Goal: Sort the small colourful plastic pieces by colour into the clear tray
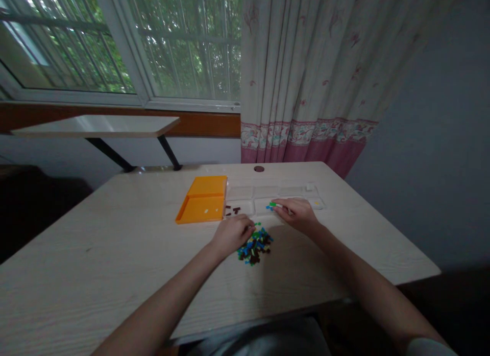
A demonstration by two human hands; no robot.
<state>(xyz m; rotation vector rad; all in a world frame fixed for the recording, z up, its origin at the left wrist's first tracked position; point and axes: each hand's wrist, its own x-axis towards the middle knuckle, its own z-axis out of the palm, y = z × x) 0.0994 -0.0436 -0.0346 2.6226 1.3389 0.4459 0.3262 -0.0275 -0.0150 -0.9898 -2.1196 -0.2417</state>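
Observation:
A small heap of tiny blue, green and dark pieces [255, 245] lies on the pale wooden table [115, 243]. My left hand [230, 233] rests at the heap's left edge with fingers curled; what they hold is hidden. My right hand [296, 213] reaches over a clear compartment tray [268, 195] and pinches a green piece [272, 205] at its fingertips, beside a blue piece. A few dark pieces [233, 210] lie in the tray's left compartment, a yellow one [317, 204] at its right end.
An orange lid [202, 198] lies open to the left of the tray. A round cable hole [259, 168] sits near the table's far edge. Behind are a window, a floral curtain [306, 80] and a folding shelf [95, 126].

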